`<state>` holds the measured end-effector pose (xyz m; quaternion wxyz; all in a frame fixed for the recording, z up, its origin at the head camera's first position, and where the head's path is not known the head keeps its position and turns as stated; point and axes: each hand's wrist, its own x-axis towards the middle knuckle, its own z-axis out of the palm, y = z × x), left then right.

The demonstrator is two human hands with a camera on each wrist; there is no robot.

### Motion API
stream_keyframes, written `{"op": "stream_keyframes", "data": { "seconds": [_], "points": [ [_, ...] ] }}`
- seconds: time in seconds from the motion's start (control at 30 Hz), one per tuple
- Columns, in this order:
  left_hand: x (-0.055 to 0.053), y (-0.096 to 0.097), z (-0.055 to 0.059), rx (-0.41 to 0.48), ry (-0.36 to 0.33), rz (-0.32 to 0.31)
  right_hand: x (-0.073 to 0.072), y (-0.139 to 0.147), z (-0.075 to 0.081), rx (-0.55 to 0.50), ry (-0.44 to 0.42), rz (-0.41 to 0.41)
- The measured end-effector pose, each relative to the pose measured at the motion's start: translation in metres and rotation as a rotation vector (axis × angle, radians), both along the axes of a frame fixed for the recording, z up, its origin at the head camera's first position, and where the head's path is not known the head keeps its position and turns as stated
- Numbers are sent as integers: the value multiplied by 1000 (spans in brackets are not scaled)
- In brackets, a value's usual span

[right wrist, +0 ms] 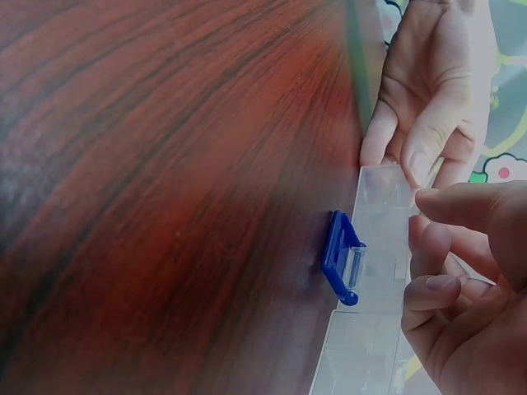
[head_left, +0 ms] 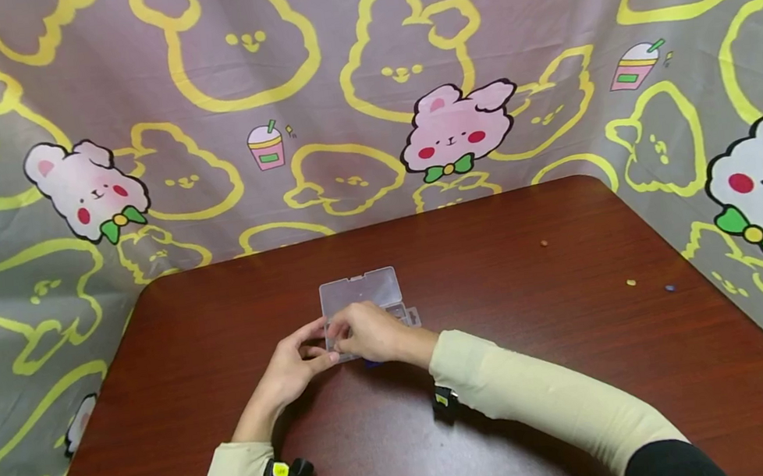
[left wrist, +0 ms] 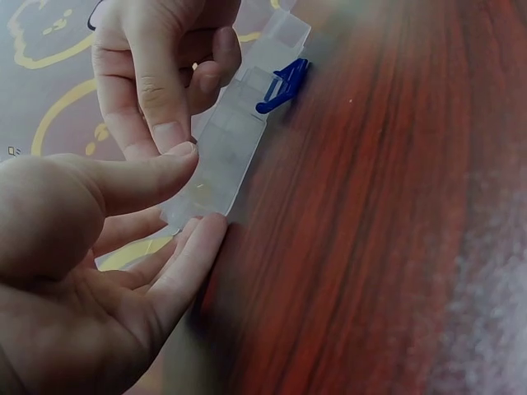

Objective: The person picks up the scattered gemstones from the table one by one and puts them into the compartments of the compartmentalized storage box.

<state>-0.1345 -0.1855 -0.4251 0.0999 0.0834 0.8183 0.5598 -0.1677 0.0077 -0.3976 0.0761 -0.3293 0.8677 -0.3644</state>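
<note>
A clear plastic compartment box (head_left: 386, 275) lies on the table with its lid raised at the back. My left hand (head_left: 289, 370) holds its left end, thumb near the top edge and fingers at the end wall in the left wrist view. Over the left compartments, my right hand (head_left: 374, 333) reaches down with bent fingers, its thumb tip close to the left thumb. I cannot tell whether a small thing sits between its fingertips. A blue latch (right wrist: 338, 259) hangs open at the front of the box (left wrist: 226, 156). The right hand hides much of the inside.
On the dark red wooden table (head_left: 500, 287) lie a small orange-brown piece (head_left: 544, 244), a yellow piece (head_left: 631, 282) and a blue piece (head_left: 670, 287), all toward the right. A patterned curtain (head_left: 346, 53) surrounds the table's back and sides.
</note>
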Motion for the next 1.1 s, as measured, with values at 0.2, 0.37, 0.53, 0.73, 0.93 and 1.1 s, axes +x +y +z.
{"op": "stream_keyframes", "data": {
  "seconds": [0.2,0.37,0.53,0.73,0.93,1.1],
  "points": [
    [-1,5,-2,-9,9,6,1,6,-1,-6,-7,-13],
    [-1,5,-2,-20,13,20,0,15,-2,-36,-17,-28],
    [0,4,-3,-21,18,35,0,33,-1,-65,-8,-50],
    [3,6,0,-45,23,47,-3,71,-5,-124,42,-68],
    [3,6,1,-53,17,44,-2,119,-12,-150,-25,-127],
    [2,5,1,-51,15,41,3,161,-18,-185,-68,-205]
  ]
}}
